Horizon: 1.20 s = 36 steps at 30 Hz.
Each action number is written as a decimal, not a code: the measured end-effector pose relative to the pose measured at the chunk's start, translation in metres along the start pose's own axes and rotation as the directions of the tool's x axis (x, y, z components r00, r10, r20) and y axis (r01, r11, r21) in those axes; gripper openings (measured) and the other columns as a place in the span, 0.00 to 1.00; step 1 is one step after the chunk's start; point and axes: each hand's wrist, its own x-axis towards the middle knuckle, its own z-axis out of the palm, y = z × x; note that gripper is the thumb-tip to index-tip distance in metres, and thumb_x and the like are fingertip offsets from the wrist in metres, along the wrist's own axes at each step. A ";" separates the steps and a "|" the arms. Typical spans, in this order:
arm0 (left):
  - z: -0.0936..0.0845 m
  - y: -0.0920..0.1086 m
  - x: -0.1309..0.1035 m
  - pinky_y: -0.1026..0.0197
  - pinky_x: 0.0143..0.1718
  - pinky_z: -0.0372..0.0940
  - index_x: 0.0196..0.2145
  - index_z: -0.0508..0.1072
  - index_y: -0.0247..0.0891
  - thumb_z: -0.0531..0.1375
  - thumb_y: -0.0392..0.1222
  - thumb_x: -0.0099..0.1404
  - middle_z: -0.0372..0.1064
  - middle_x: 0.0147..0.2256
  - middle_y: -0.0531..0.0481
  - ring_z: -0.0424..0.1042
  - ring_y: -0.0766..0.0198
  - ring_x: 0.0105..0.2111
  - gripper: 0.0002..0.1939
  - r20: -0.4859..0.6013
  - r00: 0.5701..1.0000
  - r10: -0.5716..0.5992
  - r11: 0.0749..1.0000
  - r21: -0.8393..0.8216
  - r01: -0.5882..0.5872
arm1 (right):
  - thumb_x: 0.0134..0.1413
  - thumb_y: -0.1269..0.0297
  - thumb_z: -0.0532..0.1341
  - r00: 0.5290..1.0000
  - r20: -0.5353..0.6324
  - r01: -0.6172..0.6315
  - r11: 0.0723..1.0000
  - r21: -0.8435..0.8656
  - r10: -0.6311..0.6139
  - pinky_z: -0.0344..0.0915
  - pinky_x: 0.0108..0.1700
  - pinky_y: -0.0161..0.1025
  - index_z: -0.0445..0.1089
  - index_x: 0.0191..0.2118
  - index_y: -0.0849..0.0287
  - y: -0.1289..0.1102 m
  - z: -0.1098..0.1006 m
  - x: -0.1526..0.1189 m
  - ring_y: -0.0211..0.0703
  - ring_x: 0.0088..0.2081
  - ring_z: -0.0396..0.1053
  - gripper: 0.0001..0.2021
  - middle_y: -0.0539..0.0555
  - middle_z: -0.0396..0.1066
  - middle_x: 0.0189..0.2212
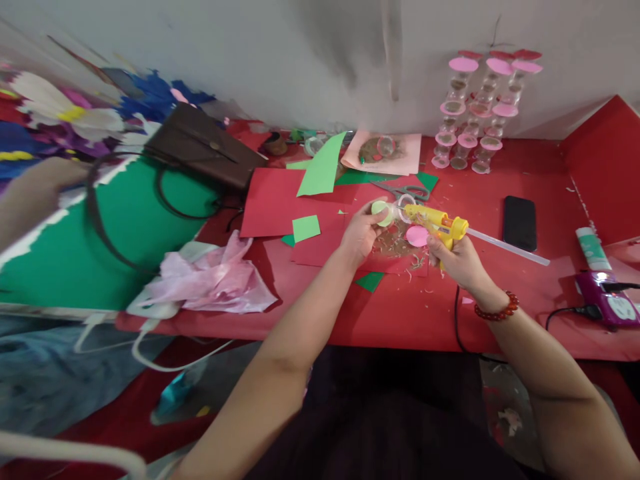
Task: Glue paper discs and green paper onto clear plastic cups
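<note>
My right hand point(454, 257) is wrapped round the handle of a yellow hot glue gun point(435, 220), with a clear glue stick point(510, 247) jutting from its back end. The nozzle points left, at a small clear plastic cup with a light green paper disc point(383, 213) on one end. That cup is pinched in my left hand point(361, 233). Below the nozzle lies a pink paper disc point(417, 236), beside a patch of brown, stringy scraps point(397, 243) on red paper. Grey-handled scissors point(403, 191) lie just beyond my hands.
Stacked clear cups with pink discs point(467, 120) stand at the back right. A black phone point(519, 223) and a purple power socket point(611, 297) are on the right. Leftward are red paper point(273, 203), a pink plastic bag point(213, 277) and a dark brown bag point(200, 147).
</note>
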 end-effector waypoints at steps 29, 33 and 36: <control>-0.004 -0.002 -0.001 0.59 0.43 0.72 0.42 0.83 0.42 0.74 0.33 0.54 0.81 0.40 0.49 0.78 0.60 0.38 0.16 0.060 0.998 0.031 0.997 0.065 -0.035 | 0.53 0.24 0.61 0.997 -0.083 0.009 0.996 0.086 -0.002 0.60 0.25 0.37 0.61 0.22 0.54 0.006 -0.002 0.003 0.34 0.22 0.60 0.34 0.47 0.63 0.18; -0.004 -0.002 -0.001 0.60 0.39 0.71 0.39 0.83 0.41 0.74 0.33 0.53 0.81 0.40 0.49 0.77 0.61 0.36 0.14 0.064 0.997 0.038 0.998 0.055 -0.042 | 0.52 0.24 0.61 0.997 -0.083 0.000 0.998 0.067 0.005 0.60 0.25 0.37 0.62 0.22 0.54 0.006 -0.002 0.003 0.34 0.22 0.60 0.34 0.48 0.64 0.18; -0.004 -0.001 -0.002 0.58 0.42 0.71 0.41 0.83 0.41 0.74 0.33 0.54 0.81 0.41 0.47 0.78 0.59 0.38 0.15 0.060 0.998 0.034 0.997 0.065 -0.038 | 0.53 0.24 0.61 0.996 -0.090 -0.003 0.999 0.054 0.008 0.60 0.25 0.37 0.62 0.21 0.54 0.007 -0.002 0.003 0.34 0.21 0.60 0.34 0.48 0.64 0.17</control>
